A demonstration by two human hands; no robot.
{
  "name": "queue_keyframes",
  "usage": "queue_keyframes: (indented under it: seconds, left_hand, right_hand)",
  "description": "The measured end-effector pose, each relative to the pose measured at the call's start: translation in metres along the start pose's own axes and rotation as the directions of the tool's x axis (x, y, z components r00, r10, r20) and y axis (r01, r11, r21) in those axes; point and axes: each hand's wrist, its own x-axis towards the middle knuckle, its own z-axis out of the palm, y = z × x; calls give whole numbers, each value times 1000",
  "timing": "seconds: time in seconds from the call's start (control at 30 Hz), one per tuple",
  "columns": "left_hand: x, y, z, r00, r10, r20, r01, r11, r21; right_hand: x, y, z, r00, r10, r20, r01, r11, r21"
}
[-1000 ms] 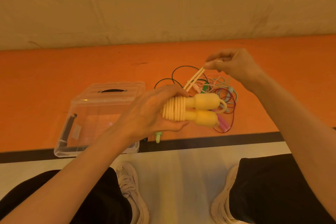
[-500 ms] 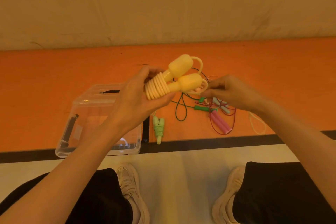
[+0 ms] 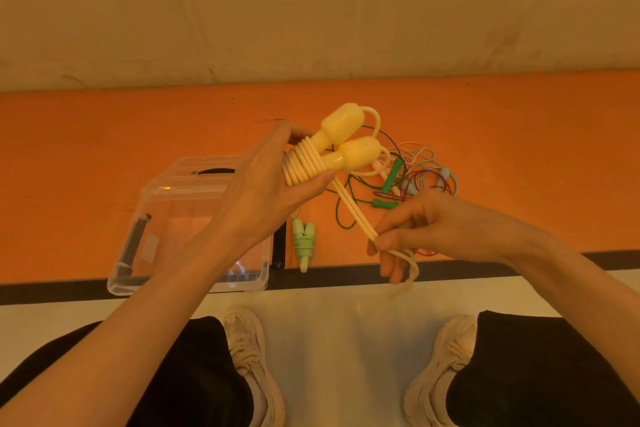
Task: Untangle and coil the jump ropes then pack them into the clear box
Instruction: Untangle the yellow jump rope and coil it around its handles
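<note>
Since half a second ago the right hand has dropped from beside the yellow handles toward the near right, now pinching the doubled yellow cord pulled taut, while the left hand still grips the cord-wrapped handles above the clear box. Tangled ropes and a coiled light green rope lie on the orange floor, below a pale wall; black stripe, white floor nearer.
</note>
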Motion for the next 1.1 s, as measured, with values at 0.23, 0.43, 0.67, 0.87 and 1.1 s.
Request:
queue_keyframes:
  seconds: [0.23,0.43,0.67,0.87,1.1]
  left_hand:
    - [-4,3,5,990,129,58,-139,966,217]
    - [-3,4,7,978,191,90,-209,932,296]
    - [1,6,3,976,200,83,-216,921,325]
    - [-2,10,15,954,294,62,-294,871,394]
    - [1,2,6,976,217,7,-205,910,360]
  right_hand:
    - [-12,-18,-1,996,-64,68,53,987,154]
    - [-17,-18,-11,991,-113,-73,125,975,185]
    - [-9,-14,-9,987,-152,-43,158,929,334]
    - [2,-19,0,985,-171,-18,167,921,351]
    - [-16,-26,-10,991,-64,-117,67,998,16]
